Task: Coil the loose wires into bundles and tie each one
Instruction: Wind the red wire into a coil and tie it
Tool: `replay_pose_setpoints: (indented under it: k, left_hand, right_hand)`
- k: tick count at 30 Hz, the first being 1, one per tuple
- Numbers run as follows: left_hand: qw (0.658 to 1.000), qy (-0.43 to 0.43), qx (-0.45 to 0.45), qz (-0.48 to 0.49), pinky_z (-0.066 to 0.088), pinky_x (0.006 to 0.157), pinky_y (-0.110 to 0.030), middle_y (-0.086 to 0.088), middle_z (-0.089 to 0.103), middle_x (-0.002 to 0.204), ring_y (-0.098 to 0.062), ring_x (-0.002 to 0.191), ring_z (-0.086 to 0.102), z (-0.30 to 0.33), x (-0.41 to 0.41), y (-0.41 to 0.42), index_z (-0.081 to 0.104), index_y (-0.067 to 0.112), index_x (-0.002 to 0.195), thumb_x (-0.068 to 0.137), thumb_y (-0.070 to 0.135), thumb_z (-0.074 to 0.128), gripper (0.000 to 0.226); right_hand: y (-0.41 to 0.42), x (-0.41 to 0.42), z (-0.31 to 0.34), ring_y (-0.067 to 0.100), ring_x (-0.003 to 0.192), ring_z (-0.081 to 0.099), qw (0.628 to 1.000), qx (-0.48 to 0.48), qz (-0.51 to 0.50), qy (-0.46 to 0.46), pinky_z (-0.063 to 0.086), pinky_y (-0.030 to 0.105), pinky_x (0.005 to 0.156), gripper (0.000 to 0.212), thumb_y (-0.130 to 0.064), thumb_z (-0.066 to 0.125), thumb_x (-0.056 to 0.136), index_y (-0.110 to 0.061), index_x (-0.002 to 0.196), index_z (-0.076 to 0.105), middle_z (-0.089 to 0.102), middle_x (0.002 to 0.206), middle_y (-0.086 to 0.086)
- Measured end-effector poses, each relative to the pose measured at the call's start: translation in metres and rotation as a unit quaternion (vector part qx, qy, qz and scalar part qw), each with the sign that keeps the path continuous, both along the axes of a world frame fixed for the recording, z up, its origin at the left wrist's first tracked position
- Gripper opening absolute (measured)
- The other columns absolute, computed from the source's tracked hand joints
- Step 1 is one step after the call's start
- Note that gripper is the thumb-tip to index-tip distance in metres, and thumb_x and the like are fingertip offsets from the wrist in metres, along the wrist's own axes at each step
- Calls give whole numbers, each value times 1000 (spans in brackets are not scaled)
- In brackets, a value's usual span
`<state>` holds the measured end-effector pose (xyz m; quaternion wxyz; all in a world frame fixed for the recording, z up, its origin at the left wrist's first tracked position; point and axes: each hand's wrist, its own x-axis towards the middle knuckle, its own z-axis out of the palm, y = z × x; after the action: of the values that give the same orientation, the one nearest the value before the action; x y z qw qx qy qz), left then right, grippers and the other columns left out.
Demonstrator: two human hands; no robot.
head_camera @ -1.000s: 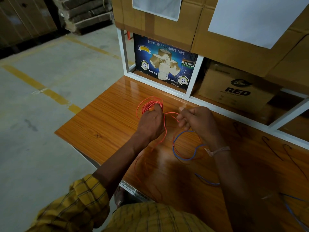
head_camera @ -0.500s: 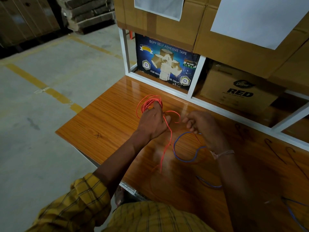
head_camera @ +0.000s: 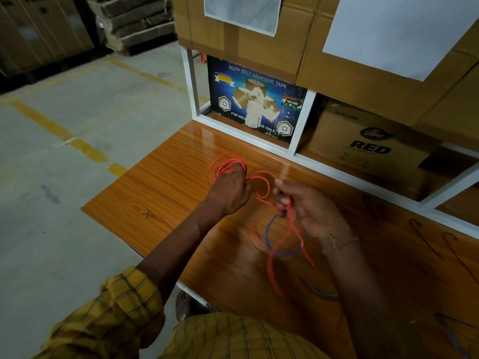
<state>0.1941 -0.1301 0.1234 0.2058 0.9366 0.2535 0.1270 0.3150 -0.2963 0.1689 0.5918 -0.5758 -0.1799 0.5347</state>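
- Left hand [head_camera: 230, 191] grips a coil of red wire [head_camera: 226, 165] above the table [head_camera: 160, 198], fingers curled round it.
- Right hand [head_camera: 308, 211] pinches the red wire's loose length, which trails down toward the table's near edge.
- Blue wire [head_camera: 269, 238] lies looped on the table under the right hand.

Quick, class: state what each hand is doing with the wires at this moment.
Left hand: closed, gripping the coiled red wire.
Right hand: fingers curled, pinching the loose run of the same red wire; the blue wire lies on the table, untouched.
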Motion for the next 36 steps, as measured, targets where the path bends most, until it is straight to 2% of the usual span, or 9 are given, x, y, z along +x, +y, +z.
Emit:
replay_pose_setpoints:
  k: [6, 11, 17, 20, 23, 27, 30, 34, 36]
  left_hand:
    - [924, -54, -374, -56, 45, 61, -31, -5, 58, 74, -18, 65, 51, 15, -26, 5, 59, -7, 107, 111, 20, 50, 28]
    - [796, -181, -562, -133, 27, 53, -33, -6, 25, 62, -17, 51, 22, 26, -35, 2, 61, 0, 105, 113, 19, 43, 28]
    - [703, -260, -634, -190, 36, 47, -26, 0, 22, 56, -12, 42, 18, 36, -35, -5, 59, 0, 96, 111, 13, 35, 31]
    - [693, -271, -642, -186, 35, 46, -26, 2, 23, 56, -11, 41, 19, 33, -36, -6, 58, 0, 96, 110, 13, 36, 29]
    - [695, -283, -645, -147, 34, 46, -26, 0, 21, 57, -13, 42, 16, 29, -35, -3, 59, 0, 96, 111, 15, 38, 29]
    - [709, -266, -648, -84, 35, 49, -28, 1, 25, 58, -12, 43, 19, 23, -36, 7, 62, 4, 95, 112, 19, 38, 33]
    - [593, -307, -742, -63, 40, 50, -24, 8, 34, 55, -6, 39, 27, 17, -37, 12, 63, 5, 95, 112, 22, 35, 37]
    - [392, -373, -836, -87, 52, 62, -24, 5, 47, 59, -6, 43, 43, 16, -33, 16, 59, 0, 104, 112, 22, 37, 32]
    - [365, -407, -835, -65, 58, 71, -27, 3, 52, 66, -6, 50, 50, 21, -27, 16, 59, -4, 110, 113, 22, 40, 33]
  right_hand:
    - [0, 44, -27, 4, 37, 38, 968, -28, -194, -155, 31, 19, 39, 30, -20, 47, 108, -12, 84, 62, 43, 46, -9]
    - [5, 53, -79, 24, 87, 64, 926, -144, -213, -275, 52, 41, 87, 30, -24, 56, 103, -16, 78, 70, 70, 86, 8]
    - [12, 61, -104, 32, 96, 70, 901, -217, -222, -301, 55, 47, 92, 32, -28, 54, 103, -16, 79, 74, 76, 98, 11]
    - [16, 69, -91, 21, 79, 70, 916, -209, -254, -228, 55, 32, 74, 31, -27, 51, 106, -16, 83, 70, 72, 88, 7]
    - [20, 73, -75, 7, 43, 54, 948, -85, -300, 58, 46, 23, 51, 26, -17, 50, 107, -15, 82, 58, 54, 60, 0]
    - [10, 81, -70, 4, 33, 44, 882, 128, -262, 370, 36, 18, 33, 8, -11, 55, 88, -9, 83, 60, 52, 52, -5]
    - [3, 74, -68, 4, 27, 31, 932, 189, -188, 245, 20, 19, 29, 20, -23, 49, 97, -10, 85, 59, 41, 47, -8]
    - [0, 57, -77, 5, 30, 23, 985, 68, -153, -50, 11, 23, 38, 28, -23, 50, 105, -10, 83, 62, 31, 41, -5]
    - [-2, 43, -79, 6, 38, 22, 978, 33, -113, -169, 13, 22, 41, 26, -20, 56, 103, -9, 83, 69, 28, 46, -5]
